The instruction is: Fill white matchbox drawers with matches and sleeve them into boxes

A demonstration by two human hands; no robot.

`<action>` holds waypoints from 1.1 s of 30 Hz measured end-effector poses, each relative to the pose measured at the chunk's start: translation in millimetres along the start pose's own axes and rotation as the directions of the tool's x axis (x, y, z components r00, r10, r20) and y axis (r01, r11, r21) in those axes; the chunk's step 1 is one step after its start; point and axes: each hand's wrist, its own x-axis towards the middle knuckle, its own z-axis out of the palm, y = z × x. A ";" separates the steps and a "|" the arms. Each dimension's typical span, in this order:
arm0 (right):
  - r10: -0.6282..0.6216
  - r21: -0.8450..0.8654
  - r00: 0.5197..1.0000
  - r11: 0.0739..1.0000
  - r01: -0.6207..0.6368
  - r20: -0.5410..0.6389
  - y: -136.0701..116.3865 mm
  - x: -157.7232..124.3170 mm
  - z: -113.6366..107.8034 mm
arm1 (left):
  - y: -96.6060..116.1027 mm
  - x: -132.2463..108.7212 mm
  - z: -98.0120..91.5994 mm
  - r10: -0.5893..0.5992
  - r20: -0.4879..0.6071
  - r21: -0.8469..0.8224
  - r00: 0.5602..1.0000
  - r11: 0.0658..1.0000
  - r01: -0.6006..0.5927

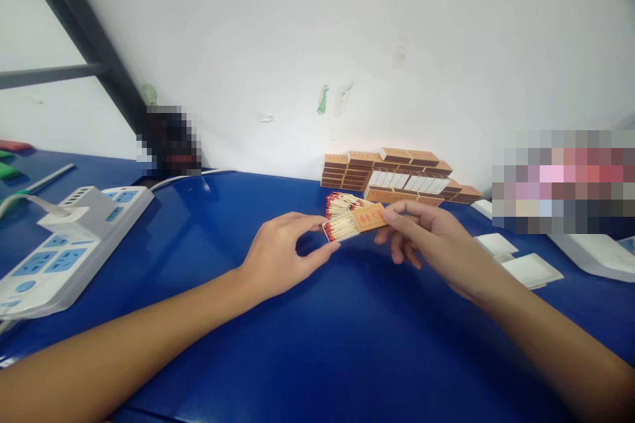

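Note:
A matchbox (371,217) with an orange printed sleeve is partly slid open, its white inner tray showing a row of red-tipped matches (341,227). My right hand (431,238) pinches the sleeve at its right end between thumb and fingers. At the tray's left end, the thumb and index finger of my left hand (280,251) grip its edges. Just behind the box lies a loose pile of red-headed matches (344,201) on the blue table (317,344); the box hides part of it.
Stacked matchboxes (342,172) stand along the white wall, some with white trays facing out. On the right lie empty white trays (533,269). A white power strip (74,251) with a plugged-in adapter (74,211) and cables occupies the left side.

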 end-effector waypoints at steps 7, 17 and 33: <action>-0.022 0.034 0.997 0.999 0.019 0.077 7.0 -1.5 4.2 | 0.0 -0.6 0.3 0.037 0.047 -0.022 0.998 0.999 -0.036; 0.003 0.099 0.977 0.995 -0.024 0.213 5.1 -11.1 25.8 | 0.6 -0.2 -0.7 0.058 0.044 -0.075 0.997 0.996 -0.055; -0.155 -0.488 0.981 0.852 0.193 0.116 4.4 -19.6 26.7 | -2.3 18.7 -13.3 -0.052 0.071 -0.119 0.996 0.991 0.060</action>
